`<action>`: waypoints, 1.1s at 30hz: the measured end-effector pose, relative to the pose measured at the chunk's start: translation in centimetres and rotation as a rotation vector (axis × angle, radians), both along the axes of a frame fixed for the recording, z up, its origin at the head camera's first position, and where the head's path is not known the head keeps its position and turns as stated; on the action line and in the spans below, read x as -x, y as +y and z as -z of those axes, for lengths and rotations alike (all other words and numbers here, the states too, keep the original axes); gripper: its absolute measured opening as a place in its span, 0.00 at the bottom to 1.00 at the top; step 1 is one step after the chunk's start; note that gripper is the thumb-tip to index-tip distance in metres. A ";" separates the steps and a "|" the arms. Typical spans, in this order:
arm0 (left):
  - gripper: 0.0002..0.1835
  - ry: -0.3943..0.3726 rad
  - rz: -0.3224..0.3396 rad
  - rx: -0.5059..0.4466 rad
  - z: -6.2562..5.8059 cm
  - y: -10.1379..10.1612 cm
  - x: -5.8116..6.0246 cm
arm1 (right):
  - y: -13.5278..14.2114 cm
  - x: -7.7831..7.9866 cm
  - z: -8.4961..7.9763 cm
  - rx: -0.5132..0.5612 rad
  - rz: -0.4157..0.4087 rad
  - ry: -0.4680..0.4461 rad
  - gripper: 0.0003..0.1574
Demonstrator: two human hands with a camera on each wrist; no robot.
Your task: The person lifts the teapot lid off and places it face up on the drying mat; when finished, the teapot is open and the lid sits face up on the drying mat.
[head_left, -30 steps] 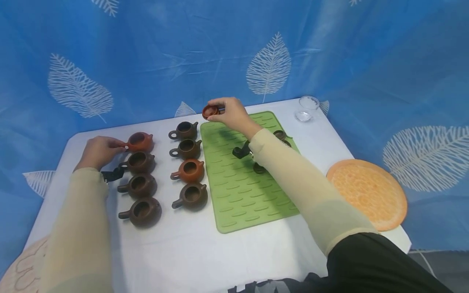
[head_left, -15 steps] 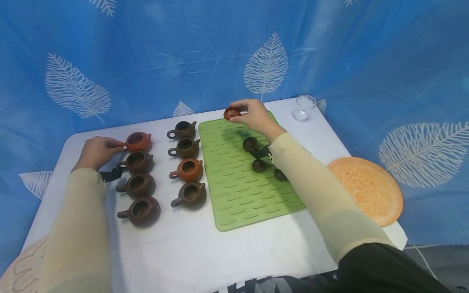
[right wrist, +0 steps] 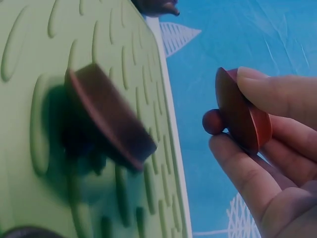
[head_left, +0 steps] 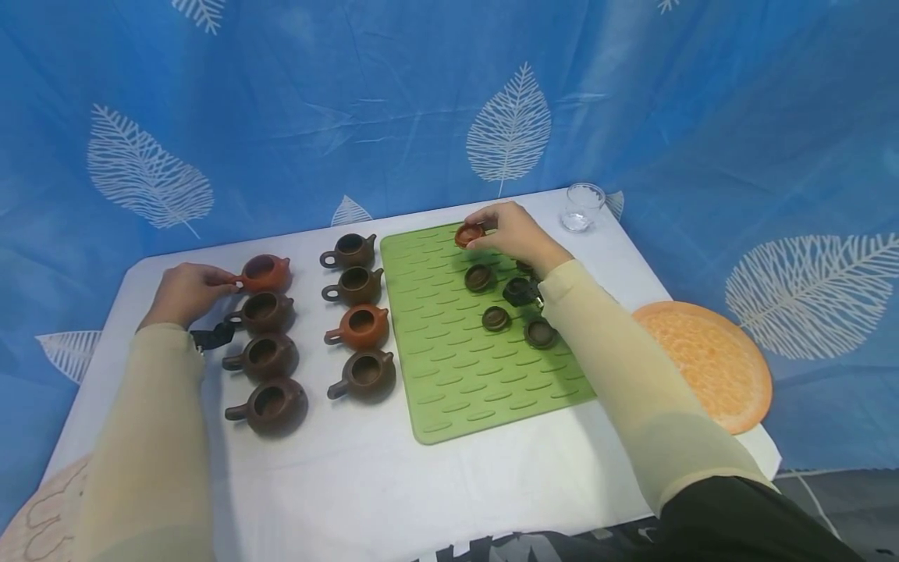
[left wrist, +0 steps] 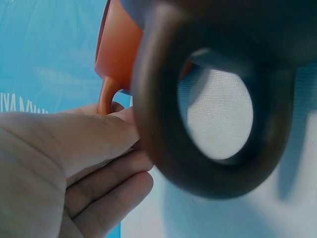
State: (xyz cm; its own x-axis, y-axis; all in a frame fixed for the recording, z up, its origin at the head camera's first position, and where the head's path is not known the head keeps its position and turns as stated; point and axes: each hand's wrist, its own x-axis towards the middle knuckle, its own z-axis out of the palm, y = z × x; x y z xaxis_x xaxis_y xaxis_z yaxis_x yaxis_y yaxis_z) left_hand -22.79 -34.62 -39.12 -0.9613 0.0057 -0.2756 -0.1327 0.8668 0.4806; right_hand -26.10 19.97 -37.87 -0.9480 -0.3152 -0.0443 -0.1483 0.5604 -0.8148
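Observation:
At the back of the left column, my left hand (head_left: pixel 184 292) pinches the handle of an orange-red teapot (head_left: pixel 264 273), which has no lid on. In the left wrist view, that handle (left wrist: pixel 105 94) sits between thumb and fingers, while a dark teapot's round handle (left wrist: pixel 213 168) looms in front. My right hand (head_left: pixel 516 234) holds a reddish teapot lid (head_left: pixel 469 235) by its rim over the far part of the green mat (head_left: pixel 449 375). The right wrist view shows the lid's round knob (right wrist: pixel 213 122) pointing away from the palm. A brown lid (right wrist: pixel 109 116) lies upside down on the mat nearby.
Several brown teapots (head_left: pixel 272 406) fill the left column; a second column (head_left: pixel 371 376) stands beside the mat. Several dark lids (head_left: pixel 495 318) lie on the mat near my right wrist. A clear glass cup (head_left: pixel 581 207) stands at the back right, and an orange round mat (head_left: pixel 709 367) lies right.
My right hand has carried the reddish lid rightward from the mat's back left corner, then lower toward the mat. My left hand stays at the orange-red teapot's handle.

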 end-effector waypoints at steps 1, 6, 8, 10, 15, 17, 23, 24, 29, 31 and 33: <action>0.21 0.001 0.001 0.002 0.0 0.0 0.0 | 0.2 0.0 0.1 -0.002 -0.005 0.000 0.30; 0.21 0.000 0.002 -0.005 0.1 -0.1 0.1 | 1.4 -0.2 0.7 -0.015 -0.008 -0.022 0.30; 0.21 0.001 0.002 -0.009 0.2 -0.1 0.2 | 1.8 -0.3 0.9 -0.014 -0.003 -0.035 0.30; 0.21 -0.001 -0.001 -0.012 0.3 -0.2 0.3 | 2.2 -0.4 1.1 -0.018 0.006 -0.038 0.31; 0.21 -0.006 -0.006 -0.012 0.3 -0.3 0.2 | 3.0 -0.4 1.4 -0.014 0.024 -0.037 0.30; 0.21 -0.004 -0.004 -0.011 0.3 -0.2 0.2 | 3.2 -0.4 1.5 -0.018 0.025 -0.041 0.29; 0.21 0.003 0.005 -0.003 0.3 -0.3 0.3 | 3.7 -0.3 1.9 -0.063 0.017 -0.030 0.29; 0.21 0.000 0.003 -0.003 0.3 -0.3 0.3 | 3.8 -0.2 1.9 -0.070 0.017 -0.030 0.29; 0.21 -0.011 -0.004 -0.007 0.4 -0.3 0.4 | 3.8 0.1 2.2 -0.106 0.009 -0.027 0.29; 0.21 -0.008 -0.004 -0.008 0.4 -0.3 0.3 | 3.6 0.3 2.4 -0.124 0.000 -0.021 0.30; 0.21 -0.003 -0.004 -0.008 0.4 -0.4 0.3 | 3.4 0.5 2.6 -0.149 -0.011 -0.011 0.30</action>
